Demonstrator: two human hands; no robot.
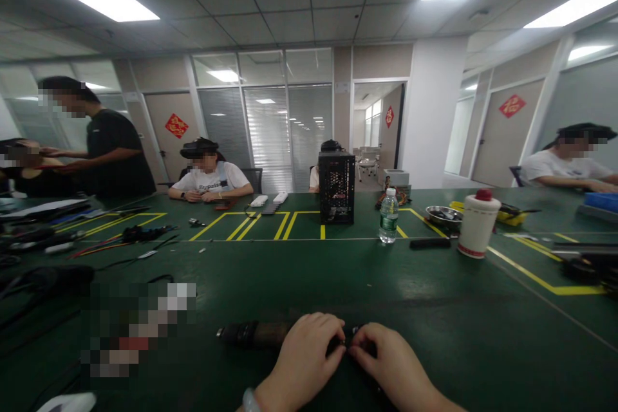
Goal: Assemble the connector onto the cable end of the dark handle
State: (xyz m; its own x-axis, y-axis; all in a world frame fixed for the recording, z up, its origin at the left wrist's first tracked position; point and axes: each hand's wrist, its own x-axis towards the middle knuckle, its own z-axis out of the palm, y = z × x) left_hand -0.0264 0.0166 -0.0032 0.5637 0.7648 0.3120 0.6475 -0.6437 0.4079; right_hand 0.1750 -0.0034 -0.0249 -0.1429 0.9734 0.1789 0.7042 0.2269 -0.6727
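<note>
Centrally, head view: my two hands, low on the green table (290,270), close together.

Left hand (309,349): fingers bent over, thumb curled in toward them. Pale bangle (250,400) at the wrist. Right hand (389,355): thumb and forefinger drawn together, tips facing the left hand's tips, near or touching. Small dark matter shows about the meeting point; whether either grip pinches it, I cannot tell.

Dark cylindrical tool (263,333), one: lying flat on the table, long axis running left to right, roughly across my forearms. Bright metal tip (220,333) at its far left, pointing away from both hands. Its body runs rightward until my left hand hides it; where it ends, and whether the hand touches it, I cannot tell. Left hand nearer; right hand beyond it, on the side opposite the tip.

Farther out, well apart from both hands: clear water bottle (387,219), upright; white bottle with red cap (477,225), upright, to its right; black computer case (337,188), standing, left of the water bottle.
</note>
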